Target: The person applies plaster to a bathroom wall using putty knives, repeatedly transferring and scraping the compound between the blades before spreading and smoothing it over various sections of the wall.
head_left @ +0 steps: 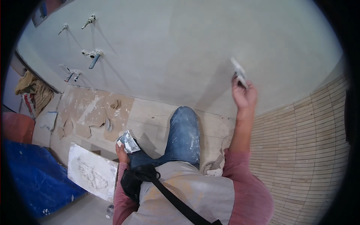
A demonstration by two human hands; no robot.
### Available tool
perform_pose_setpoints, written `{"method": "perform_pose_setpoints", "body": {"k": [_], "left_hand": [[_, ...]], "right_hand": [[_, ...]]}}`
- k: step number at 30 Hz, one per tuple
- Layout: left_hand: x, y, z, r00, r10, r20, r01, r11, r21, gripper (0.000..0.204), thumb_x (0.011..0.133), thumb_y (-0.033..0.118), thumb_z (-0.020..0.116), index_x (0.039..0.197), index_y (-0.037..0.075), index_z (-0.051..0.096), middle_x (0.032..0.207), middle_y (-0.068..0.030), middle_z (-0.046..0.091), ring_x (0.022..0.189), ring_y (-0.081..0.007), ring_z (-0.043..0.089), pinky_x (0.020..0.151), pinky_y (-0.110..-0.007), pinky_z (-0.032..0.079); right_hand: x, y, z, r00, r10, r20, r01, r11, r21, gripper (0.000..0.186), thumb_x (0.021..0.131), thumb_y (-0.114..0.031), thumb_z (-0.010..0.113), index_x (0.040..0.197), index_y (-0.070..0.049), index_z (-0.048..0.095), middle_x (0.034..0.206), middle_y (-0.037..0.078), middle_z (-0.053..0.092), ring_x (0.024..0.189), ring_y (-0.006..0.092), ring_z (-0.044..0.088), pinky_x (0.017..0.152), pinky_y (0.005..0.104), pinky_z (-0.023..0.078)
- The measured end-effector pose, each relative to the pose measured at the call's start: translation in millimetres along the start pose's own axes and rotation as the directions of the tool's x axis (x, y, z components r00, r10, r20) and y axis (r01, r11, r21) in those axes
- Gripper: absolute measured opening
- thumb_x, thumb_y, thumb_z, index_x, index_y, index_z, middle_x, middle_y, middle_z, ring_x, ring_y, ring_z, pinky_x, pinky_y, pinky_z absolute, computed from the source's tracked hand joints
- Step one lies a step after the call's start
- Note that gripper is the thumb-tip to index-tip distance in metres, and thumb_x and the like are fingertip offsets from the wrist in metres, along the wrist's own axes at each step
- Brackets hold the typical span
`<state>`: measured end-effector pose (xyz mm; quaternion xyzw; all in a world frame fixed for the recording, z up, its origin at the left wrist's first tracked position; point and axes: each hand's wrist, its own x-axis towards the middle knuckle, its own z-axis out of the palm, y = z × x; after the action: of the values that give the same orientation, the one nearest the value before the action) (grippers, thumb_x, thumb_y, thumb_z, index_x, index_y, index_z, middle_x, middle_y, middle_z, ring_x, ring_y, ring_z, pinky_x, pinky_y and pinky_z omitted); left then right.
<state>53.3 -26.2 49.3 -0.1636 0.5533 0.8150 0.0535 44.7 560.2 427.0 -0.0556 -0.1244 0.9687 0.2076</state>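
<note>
My right hand [245,95] is raised to the grey plastered wall [176,48], its fingers wrapped round a putty knife [239,70]. The knife's pale blade is blurred and lies at or close to the wall; whether it touches, I cannot tell. Low on the left, beside my knee, my left hand [122,153] grips a second, wide-bladed scraper [130,142] with whitish paste on its metal. Close to that hand sits a white board [77,161] bearing a heap of white plaster paste [92,175].
Pipe stubs [94,60] and valve stems [89,21] stick out of the wall at left. Stained cardboard [118,99] with plaster scraps covers the floor there. A blue sheet [33,176] and a crumpled brown bag [41,93] lie far left. Ribbed tiles [296,150] line the right side.
</note>
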Motion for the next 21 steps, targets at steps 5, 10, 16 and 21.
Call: {"method": "perform_pose_setpoints", "body": {"k": [5, 10, 16, 21], "left_hand": [[-4.3, 10.2, 19.3, 0.999, -0.034, 0.016, 0.034, 0.999, -0.028, 0.031, 0.099, 0.008, 0.051, 0.129, 0.001, 0.055, 0.113, -0.0089, 0.067, 0.098, -0.0195, 0.066, 0.086, -0.032, 0.052], [-4.2, 12.0, 17.2, 1.0, -0.012, 0.026, 0.012, 1.0, -0.024, 0.032, 0.099, 0.008, 0.051, 0.129, 0.001, 0.055, 0.114, -0.0085, 0.067, 0.098, -0.0195, 0.067, 0.086, -0.032, 0.052], [6.2, -0.1, 15.4, 0.998, 0.017, 0.055, -0.014, 0.998, -0.053, 0.033, 0.099, 0.009, 0.05, 0.13, 0.001, 0.054, 0.115, -0.0086, 0.067, 0.099, -0.0194, 0.066, 0.088, -0.032, 0.052], [-8.9, 16.5, 23.4, 1.0, -0.013, 0.016, 0.013, 1.0, -0.011, 0.026, 0.1, 0.008, 0.048, 0.125, 0.002, 0.054, 0.11, -0.008, 0.066, 0.093, -0.0186, 0.067, 0.08, -0.032, 0.055]], "right_hand": [[5.2, 59.4, -113.2, 0.942, 0.058, -0.33, -0.17, 0.932, -0.321, 0.035, 0.088, 0.0, 0.049, 0.122, 0.004, 0.053, 0.118, 0.022, 0.062, 0.104, 0.0353, 0.066, 0.086, 0.0437, 0.061], [44.6, 75.3, -154.9, 0.882, 0.068, -0.466, -0.224, 0.931, -0.289, 0.032, 0.09, -0.001, 0.048, 0.121, 0.002, 0.051, 0.118, 0.019, 0.059, 0.102, 0.0316, 0.063, 0.085, 0.0413, 0.059], [88.9, 30.4, -133.5, 0.807, 0.153, -0.571, -0.219, 0.974, -0.049, 0.032, 0.094, -0.004, 0.047, 0.12, 0.014, 0.047, 0.116, 0.028, 0.055, 0.099, 0.038, 0.061, 0.081, 0.0386, 0.062], [71.4, -40.0, -40.3, 0.832, 0.461, -0.309, -0.408, 0.885, 0.225, 0.034, 0.098, -0.004, 0.044, 0.124, 0.018, 0.044, 0.121, 0.03, 0.049, 0.109, 0.0373, 0.054, 0.082, 0.0357, 0.062]]}}
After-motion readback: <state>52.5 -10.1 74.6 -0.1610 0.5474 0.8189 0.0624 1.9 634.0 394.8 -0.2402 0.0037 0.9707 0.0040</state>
